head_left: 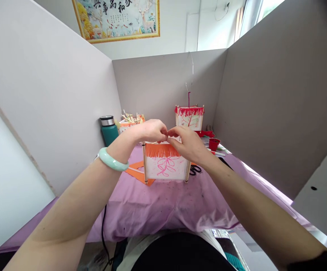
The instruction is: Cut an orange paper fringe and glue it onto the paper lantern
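Observation:
A small paper lantern [166, 167] stands upright in front of me, with wooden sticks at its corners, an orange fringe [163, 150] along the top and a pink drawing on its white side. My left hand [153, 130] and my right hand [187, 143] meet over its top edge. The fingertips of both are pinched together there, nearly touching. Whatever they hold is too small or too hidden to make out. A pale green bangle circles my left wrist.
A teal bottle [109, 130] and a container of thin sticks [132, 119] stand at the back left. Behind hangs a red-fringed lantern [190, 119]. A red cup [214, 144] and black scissors [195, 170] lie to the right. Orange paper [136, 174] lies beneath the lantern. Grey panels enclose the table.

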